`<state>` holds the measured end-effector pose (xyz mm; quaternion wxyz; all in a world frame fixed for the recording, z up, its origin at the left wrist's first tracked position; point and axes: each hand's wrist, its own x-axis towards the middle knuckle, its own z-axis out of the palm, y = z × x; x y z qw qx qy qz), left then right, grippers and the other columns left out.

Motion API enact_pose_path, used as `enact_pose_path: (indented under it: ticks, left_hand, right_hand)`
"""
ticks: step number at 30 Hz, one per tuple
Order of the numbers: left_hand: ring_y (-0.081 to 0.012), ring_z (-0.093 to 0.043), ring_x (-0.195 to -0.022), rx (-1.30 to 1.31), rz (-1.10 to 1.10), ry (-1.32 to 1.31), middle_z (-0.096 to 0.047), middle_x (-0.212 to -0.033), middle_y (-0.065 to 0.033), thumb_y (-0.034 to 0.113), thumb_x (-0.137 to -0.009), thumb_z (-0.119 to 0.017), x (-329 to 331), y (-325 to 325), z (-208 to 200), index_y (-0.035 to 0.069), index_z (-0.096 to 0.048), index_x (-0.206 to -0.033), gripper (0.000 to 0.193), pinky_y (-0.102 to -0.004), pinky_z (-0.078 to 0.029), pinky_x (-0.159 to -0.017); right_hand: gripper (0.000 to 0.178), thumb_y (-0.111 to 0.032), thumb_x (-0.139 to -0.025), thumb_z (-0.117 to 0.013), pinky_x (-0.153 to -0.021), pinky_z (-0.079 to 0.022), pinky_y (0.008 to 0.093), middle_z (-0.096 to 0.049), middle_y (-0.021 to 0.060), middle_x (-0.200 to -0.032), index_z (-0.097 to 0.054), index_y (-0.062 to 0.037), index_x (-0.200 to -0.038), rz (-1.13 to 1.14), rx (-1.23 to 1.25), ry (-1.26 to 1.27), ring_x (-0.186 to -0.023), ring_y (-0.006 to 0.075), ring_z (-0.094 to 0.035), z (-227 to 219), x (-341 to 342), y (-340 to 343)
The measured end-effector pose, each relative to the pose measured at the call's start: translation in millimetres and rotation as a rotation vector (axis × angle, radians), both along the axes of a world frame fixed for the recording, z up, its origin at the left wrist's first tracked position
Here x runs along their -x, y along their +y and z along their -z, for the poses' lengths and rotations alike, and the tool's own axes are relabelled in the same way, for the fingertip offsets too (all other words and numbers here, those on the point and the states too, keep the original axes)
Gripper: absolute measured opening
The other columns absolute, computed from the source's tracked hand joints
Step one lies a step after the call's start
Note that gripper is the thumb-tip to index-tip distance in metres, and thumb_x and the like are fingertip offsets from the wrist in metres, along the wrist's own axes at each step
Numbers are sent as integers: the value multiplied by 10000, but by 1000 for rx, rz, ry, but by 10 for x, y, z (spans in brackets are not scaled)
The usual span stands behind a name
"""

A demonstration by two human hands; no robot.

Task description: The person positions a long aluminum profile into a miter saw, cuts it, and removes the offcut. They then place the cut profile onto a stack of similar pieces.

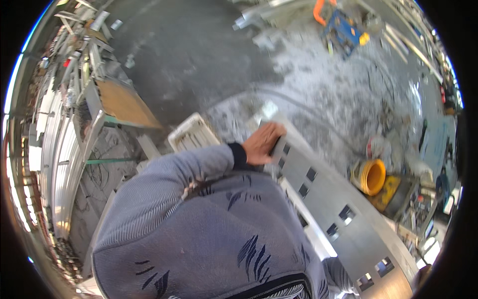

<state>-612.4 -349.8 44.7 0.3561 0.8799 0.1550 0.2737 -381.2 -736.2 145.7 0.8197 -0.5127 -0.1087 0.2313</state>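
My left hand reaches across in front of my body, its fingers curled over the far end of a long metal panel. The panel is flat and silvery, with square cutouts in staggered pairs along its length. It slants from the middle of the view down to the lower right, close beside my body. A narrower pale metal strip runs along the panel's near side. Part of my right sleeve shows at the panel's lower end; I cannot make out my right hand there.
A pale plastic crate stands beyond my left forearm. Left of it is a brown board on a frame, with racks of long profiles behind. Yellow buckets stand right of the panel. A hose crosses the floor toward a blue machine.
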Motion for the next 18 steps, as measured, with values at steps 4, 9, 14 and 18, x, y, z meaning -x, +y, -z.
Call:
enact_pose_path:
  ticks: [4, 9, 14, 18]
  left_hand:
    - [-395, -482, -1141, -66, -77, 24, -465, -1180, -187, 300, -708, -825, 379, 241, -248, 86, -392, -1286, 752, -453, -391, -1023]
    - [-367, -492, -1129, -103, -94, 49, -478, -1171, -158, 290, -688, -850, 506, 594, -243, 83, -405, -1264, 757, -450, -403, -1012]
    - [-373, -490, -1178, 23, -60, 42, -484, -1201, -162, 283, -696, -868, 571, 1043, -72, 82, -415, -1273, 761, -468, -387, -1041]
    - [-376, -490, -1174, -30, -98, -34, -486, -1208, -171, 288, -692, -870, 744, 1839, 40, 75, -417, -1271, 765, -468, -387, -1035]
  right_hand:
    - [383, -295, -1064, -418, -806, -481, 325, -522, 44, -869, -490, -23, -1324, -73, -32, 95, -770, 156, -529, 275, 106, 449]
    - [379, -289, -1076, -396, -799, -484, 321, -513, 43, -856, -479, -26, -1335, -191, -63, 123, -757, 151, -528, 343, 192, 1243]
    - [375, -283, -1088, -374, -792, -486, 316, -505, 42, -843, -467, -28, -1347, -320, -143, -9, -744, 147, -526, 5, 40, 2341]
    - [372, -277, -1098, -357, -787, -489, 313, -499, 41, -833, -458, -30, -1357, -383, -277, -187, -733, 143, -525, -526, -123, 3385]
